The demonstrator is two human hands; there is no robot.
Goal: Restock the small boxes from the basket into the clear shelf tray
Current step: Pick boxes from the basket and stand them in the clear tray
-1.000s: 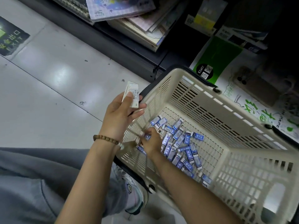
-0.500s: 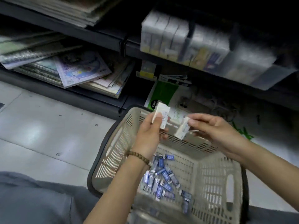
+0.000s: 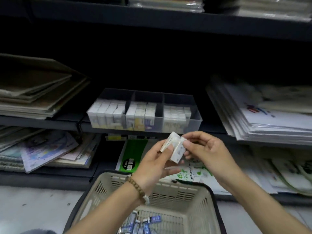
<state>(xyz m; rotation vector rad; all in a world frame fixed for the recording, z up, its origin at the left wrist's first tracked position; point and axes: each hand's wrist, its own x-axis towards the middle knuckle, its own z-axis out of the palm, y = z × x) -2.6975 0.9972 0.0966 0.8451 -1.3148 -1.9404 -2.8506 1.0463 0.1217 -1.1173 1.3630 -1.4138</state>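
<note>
Left hand: the left hand (image 3: 157, 166) is up above the basket, thumb and fingers clamped on a white box, the left box (image 3: 166, 142). A bead bracelet (image 3: 136, 188) sits on that wrist.
Right hand: the right hand (image 3: 207, 154) comes in from the right, thumb and fingertips pinching the right box (image 3: 177, 152).
Boxes: the two touch side by side between the hands, in front of the shelf edge and just below the tray. Their print is too blurred to read.
Tray: the clear tray (image 3: 194, 114) stands on the middle shelf (image 3: 50, 122) with three compartments. White boxes are packed upright in the left and middle ones, and a lower row fills the right one. Some fronts show yellow or blue, no words legible.
Basket: the beige basket (image 3: 184, 188) is on the floor (image 3: 33, 208) under the hands, dark handle along its rim.
Blue packs: small blue packs (image 3: 155, 218) lie loose at the bottom of the basket.
Writing: "PAPER" reads on a white-and-green pack (image 3: 199, 173) behind the basket. The green pack (image 3: 133, 154) beside it carries a round black label, too small to read.
Left side: notebooks (image 3: 47, 149) are piled on the lower shelf, brown boards (image 3: 33, 92) above.
Right side: white sheets (image 3: 270, 119) are stacked beside the tray.
</note>
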